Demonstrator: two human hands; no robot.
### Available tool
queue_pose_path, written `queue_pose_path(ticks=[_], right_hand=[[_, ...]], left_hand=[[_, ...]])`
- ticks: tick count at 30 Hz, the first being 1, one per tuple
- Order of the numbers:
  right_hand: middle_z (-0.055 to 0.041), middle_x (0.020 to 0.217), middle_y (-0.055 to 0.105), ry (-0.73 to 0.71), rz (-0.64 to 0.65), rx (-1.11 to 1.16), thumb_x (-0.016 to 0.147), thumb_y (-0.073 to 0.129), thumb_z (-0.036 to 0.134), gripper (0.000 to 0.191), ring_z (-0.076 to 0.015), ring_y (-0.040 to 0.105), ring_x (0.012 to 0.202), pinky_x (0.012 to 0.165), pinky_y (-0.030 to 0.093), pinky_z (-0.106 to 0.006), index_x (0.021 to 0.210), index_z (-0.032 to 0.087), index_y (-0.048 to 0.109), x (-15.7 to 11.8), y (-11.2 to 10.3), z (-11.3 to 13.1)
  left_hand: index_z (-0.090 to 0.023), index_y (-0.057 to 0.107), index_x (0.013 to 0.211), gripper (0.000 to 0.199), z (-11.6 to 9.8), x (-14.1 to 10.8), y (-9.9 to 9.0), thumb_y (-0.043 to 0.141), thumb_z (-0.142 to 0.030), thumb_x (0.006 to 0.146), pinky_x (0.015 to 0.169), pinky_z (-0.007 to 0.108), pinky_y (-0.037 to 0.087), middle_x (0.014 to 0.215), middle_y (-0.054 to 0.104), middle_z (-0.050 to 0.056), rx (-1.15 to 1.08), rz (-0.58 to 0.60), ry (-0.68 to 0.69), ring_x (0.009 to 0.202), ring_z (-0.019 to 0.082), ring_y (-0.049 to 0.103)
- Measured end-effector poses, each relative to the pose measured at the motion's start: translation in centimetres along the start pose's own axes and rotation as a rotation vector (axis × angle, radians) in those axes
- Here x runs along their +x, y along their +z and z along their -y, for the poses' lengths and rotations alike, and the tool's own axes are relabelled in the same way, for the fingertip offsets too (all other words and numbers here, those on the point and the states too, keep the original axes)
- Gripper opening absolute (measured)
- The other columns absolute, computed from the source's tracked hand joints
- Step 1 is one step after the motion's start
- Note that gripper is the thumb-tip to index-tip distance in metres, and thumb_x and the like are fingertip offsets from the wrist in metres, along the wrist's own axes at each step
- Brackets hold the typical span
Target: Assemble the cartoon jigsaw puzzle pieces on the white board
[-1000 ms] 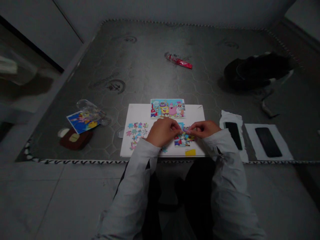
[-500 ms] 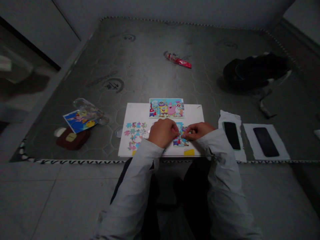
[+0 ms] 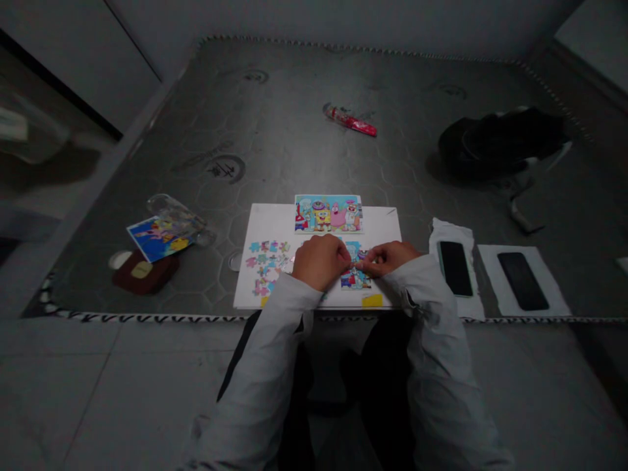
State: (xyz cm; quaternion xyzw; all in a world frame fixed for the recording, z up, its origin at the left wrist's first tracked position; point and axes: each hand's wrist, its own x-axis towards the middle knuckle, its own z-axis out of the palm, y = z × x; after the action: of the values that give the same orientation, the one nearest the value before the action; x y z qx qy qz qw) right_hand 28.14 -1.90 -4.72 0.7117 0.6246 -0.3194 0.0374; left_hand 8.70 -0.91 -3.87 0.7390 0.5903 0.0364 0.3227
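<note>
My left hand and my right hand meet over a joined section of a jigsaw puzzle. Both are closed, thumbs and fingertips pinched at the section's middle, almost touching each other. The fingers hide exactly which jigsaw pieces they grip. Several loose jigsaw pieces lie in rows to the left, some covered by my left hand. Behind the hands, a cartoon picture card rests at the back edge of the white board that carries the pieces.
On the right are two phones on white sheets, with a black bag farther back. To the left lie a brown case, a blue picture card and a clear plastic wrapper. A red packet is at the back.
My two hands' fingertips have come slightly closer together over the joined section. The whole view has shifted a little; the other things lie as before.
</note>
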Motion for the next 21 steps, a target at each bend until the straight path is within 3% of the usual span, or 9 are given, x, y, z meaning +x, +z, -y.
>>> queue_pose_path(ticks=[10, 21], right_hand=[[-0.0017, 0.069, 0.075, 0.073, 0.003, -0.001, 0.086, 0.083, 0.050, 0.027, -0.0161, 0.067, 0.069, 0.063, 0.042, -0.027, 0.077, 0.025, 0.082, -0.7, -0.3, 1.5], [-0.0009, 0.071, 0.075, 0.045, -0.004, -0.067, 0.086, 0.082, 0.054, 0.032, -0.0159, 0.066, 0.069, 0.062, 0.041, -0.027, 0.074, 0.025, 0.078, -0.6, -0.1, 0.8]], left_hand=[[-0.026, 0.086, 0.092, 0.011, -0.1, -0.1, -0.2, 0.085, -0.035, 0.087, 0.087, 0.035, 0.055, 0.096, 0.085, 0.004, -0.007, 0.007, -0.006, 0.090, 0.022, 0.076], [-0.025, 0.086, 0.091, 0.009, 0.0, 0.0, -0.2, 0.084, -0.033, 0.087, 0.088, 0.036, 0.056, 0.096, 0.085, 0.005, -0.023, 0.014, -0.005, 0.091, 0.023, 0.076]])
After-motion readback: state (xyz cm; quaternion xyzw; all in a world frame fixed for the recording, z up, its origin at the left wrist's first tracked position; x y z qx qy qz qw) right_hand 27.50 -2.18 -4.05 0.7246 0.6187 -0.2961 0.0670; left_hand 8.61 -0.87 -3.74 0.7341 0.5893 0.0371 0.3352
